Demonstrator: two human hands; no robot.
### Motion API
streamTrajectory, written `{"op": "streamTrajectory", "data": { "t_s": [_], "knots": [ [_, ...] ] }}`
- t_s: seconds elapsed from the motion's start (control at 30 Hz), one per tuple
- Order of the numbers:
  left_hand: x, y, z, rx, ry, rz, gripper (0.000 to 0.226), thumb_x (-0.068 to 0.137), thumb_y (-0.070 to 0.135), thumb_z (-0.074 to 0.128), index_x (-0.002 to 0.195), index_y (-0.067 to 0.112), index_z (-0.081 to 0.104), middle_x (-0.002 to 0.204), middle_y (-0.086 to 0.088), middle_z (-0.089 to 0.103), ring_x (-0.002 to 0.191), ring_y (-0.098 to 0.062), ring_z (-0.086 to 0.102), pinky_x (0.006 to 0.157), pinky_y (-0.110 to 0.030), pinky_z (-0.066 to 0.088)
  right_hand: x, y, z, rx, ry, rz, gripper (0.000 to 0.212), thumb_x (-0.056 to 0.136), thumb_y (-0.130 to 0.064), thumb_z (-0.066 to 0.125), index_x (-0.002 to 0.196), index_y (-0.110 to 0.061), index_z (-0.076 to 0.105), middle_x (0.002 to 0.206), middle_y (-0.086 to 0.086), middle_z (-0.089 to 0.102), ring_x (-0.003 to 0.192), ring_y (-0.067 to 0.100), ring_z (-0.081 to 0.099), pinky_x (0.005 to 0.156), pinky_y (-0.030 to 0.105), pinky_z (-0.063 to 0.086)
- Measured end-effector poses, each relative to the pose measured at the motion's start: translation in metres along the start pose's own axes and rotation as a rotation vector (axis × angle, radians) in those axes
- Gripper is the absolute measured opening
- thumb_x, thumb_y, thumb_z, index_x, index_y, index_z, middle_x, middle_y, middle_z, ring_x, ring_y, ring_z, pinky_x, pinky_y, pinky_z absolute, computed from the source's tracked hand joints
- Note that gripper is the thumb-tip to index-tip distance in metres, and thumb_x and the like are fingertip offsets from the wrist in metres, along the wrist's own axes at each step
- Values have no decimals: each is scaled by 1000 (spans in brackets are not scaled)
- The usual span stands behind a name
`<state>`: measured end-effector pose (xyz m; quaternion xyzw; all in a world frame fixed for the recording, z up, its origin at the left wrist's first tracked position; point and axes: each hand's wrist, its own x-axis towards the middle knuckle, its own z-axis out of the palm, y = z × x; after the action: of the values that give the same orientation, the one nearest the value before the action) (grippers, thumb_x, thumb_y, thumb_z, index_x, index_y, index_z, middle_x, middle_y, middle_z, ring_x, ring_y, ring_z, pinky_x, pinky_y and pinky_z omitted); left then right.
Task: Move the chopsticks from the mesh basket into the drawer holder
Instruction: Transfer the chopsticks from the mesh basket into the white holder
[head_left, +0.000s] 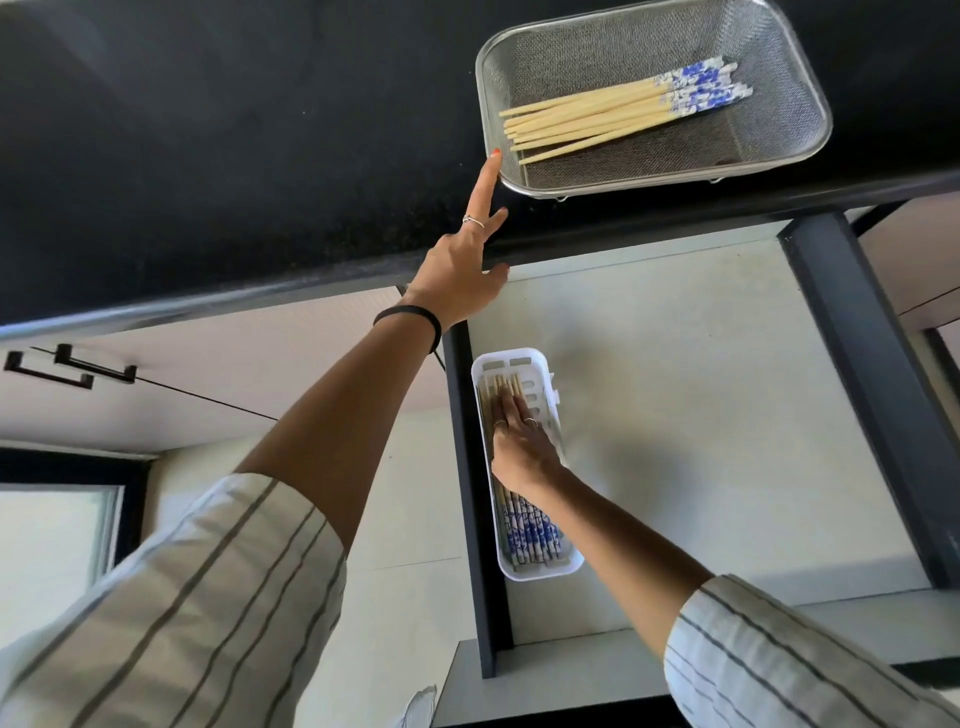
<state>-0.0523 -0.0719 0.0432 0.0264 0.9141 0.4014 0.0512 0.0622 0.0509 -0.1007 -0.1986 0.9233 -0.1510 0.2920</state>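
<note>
About ten chopsticks lie bundled in the mesh basket on the dark worktop; more already fill the white drawer holder. The left hand reaches out empty, one finger at the basket rim, while the right hand presses flat on the stowed sticks. They look light, stiff and smooth, likely to roll apart, so pinching the bundle mid-length seems best.

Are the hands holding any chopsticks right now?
No. The right hand lies flat on the chopsticks in the holder, pressing their plain middle part. The left hand holds nothing; one finger points at the mesh basket.
</note>
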Motion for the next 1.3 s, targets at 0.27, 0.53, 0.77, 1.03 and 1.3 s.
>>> {"op": "streamTrajectory", "data": {
  "t_s": [0.27,0.53,0.77,1.03,1.3],
  "knots": [
    [-1,1,-1,24,10,23,101,86,-3,57,150,27,-14,155,-4,27,113,-28,59,78,-12,49,-16,12,12,69,103,-74,68,89,-8,49,150,-5,20,161,12,1,150,25,-1,120,36,20],
    [-3,3,-2,11,11,19,101,85,-5,57,151,25,-14,156,-5,25,111,-27,60,63,-2,44,-28,7,27,40,93,-13,69,86,-16,53,150,-16,25,162,10,-4,149,28,-2,118,46,23],
    [-4,5,-3,11,4,29,100,85,-6,56,150,24,-15,154,-8,29,109,-16,60,69,-2,47,-28,4,20,66,61,13,73,87,-10,51,152,-17,19,162,8,-6,150,27,-2,120,43,19],
    [-3,3,-1,-13,17,43,100,85,-8,55,151,22,-13,158,-7,19,129,-20,45,62,3,41,-45,-2,7,359,56,152,72,86,7,43,151,-8,16,160,16,1,148,32,7,121,38,15],
    [-3,1,0,11,36,44,98,85,-9,55,151,20,-12,157,-9,20,135,-16,33,60,2,41,-95,3,20,446,-129,291,72,83,12,47,148,-8,23,149,16,17,136,35,33,110,40,39]
  ]
}}
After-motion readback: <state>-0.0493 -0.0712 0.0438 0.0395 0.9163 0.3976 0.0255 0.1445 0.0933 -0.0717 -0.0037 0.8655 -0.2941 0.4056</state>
